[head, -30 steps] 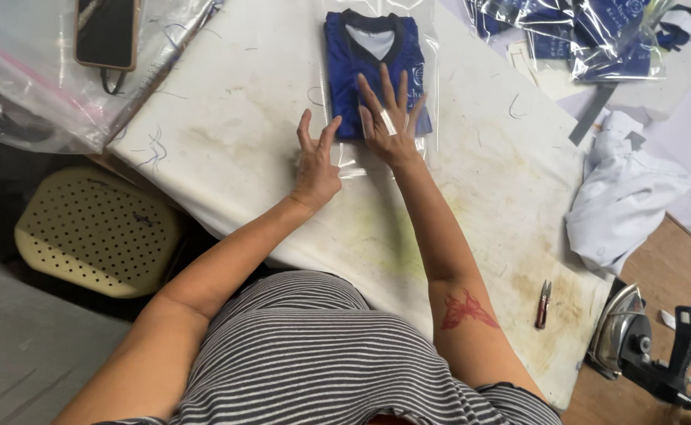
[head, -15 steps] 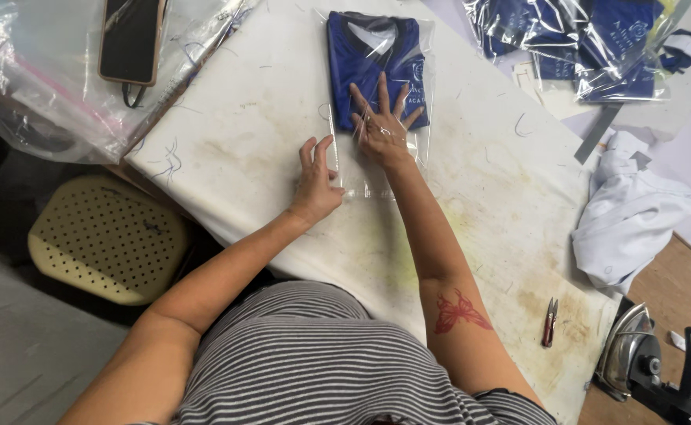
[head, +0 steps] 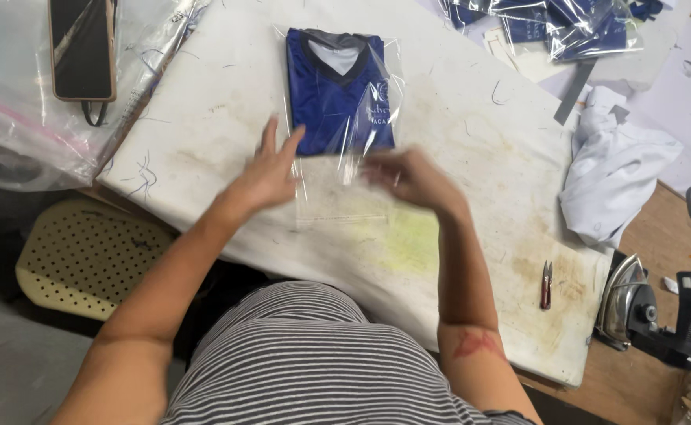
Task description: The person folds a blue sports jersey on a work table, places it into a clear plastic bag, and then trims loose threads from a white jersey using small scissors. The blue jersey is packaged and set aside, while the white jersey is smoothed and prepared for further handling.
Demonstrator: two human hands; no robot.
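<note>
A folded blue shirt [head: 336,94] lies inside a clear plastic bag [head: 338,197] on the stained white table [head: 471,157]. My left hand [head: 271,169] rests flat, fingers spread, on the bag's lower left edge just below the shirt. My right hand [head: 408,177] hovers, blurred, over the bag's empty open end to the right, fingers curled; whether it pinches the plastic is unclear.
A phone [head: 83,47] lies on plastic bags at the left. Several bagged blue shirts [head: 550,24] sit at the back right. A white cloth [head: 617,169], small snips [head: 546,285] and an iron [head: 629,303] are at the right. A cream perforated stool [head: 78,256] stands under the table.
Both hands have slid off the shirt, back toward me, onto the bag's empty open end. The camera view has shifted closer to the table.
</note>
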